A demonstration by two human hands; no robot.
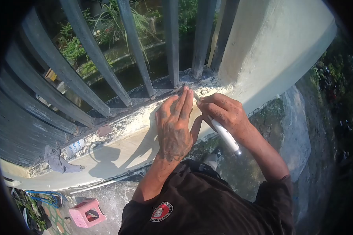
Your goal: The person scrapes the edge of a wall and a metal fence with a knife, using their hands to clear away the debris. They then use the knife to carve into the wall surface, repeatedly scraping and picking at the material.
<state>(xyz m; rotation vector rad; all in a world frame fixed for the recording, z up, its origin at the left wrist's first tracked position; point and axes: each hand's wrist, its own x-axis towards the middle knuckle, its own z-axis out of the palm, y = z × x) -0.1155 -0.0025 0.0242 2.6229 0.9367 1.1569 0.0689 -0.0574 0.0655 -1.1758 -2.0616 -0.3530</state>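
Counts, located relative to the pale concrete pillar (270, 43). One pillar stands at upper right. Left of it, six dark metal fence bars (171, 39) rise from one plastered low wall (117, 150). Two hands rest on the wall just below the pillar's base: one left hand (176, 125), flat, and one right hand (225, 113), closed on one white-handled tool (223, 135). Far left of the pillar, on the wall top, lie one small white can (74, 148) and one grey rag (59, 161). Below and well left of the pillar, on the ground, stands one pink plastic stool (86, 212). One round red badge (161, 211) shows on the person's dark shirt.
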